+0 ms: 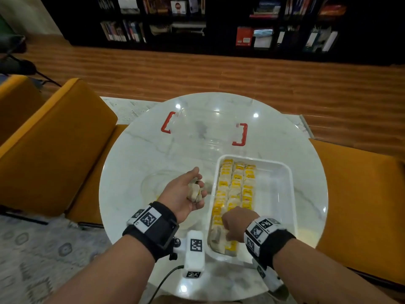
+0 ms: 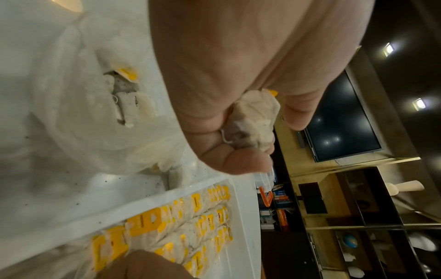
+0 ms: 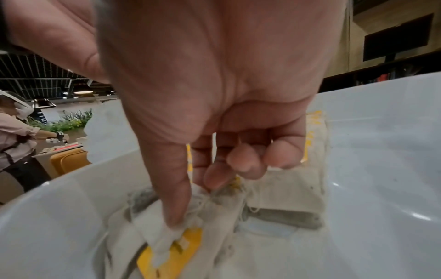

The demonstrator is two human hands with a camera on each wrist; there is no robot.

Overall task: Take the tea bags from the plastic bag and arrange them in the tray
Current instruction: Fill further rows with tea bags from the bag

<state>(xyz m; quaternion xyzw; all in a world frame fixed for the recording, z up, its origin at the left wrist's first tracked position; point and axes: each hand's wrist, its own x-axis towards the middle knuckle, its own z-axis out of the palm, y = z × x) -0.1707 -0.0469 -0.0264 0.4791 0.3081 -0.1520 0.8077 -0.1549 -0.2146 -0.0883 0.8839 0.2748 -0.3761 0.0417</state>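
A round white marble tabletop (image 1: pixel 135 150) stands before dark bookshelves (image 1: pixel 219 23) and wooden floor (image 1: pixel 175 71). Left hand (image 1: pixel 183 195) grip curls round tea bags (image 1: pixel 194 191); right hand (image 1: pixel 235 222) grip pinches a tea bag (image 3: pixel 167 232) in the tray (image 1: pixel 282 194).

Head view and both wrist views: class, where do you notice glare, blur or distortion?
Head view: ceiling-light glare spots on the marble table, edges bowed. Left wrist view: the plastic bag is smeared by blur. Right wrist view: the tea bags under the right hand are blurred.

Head looks down; 2 close wrist views, somewhat blurred, share tray (image 1: pixel 282 172).
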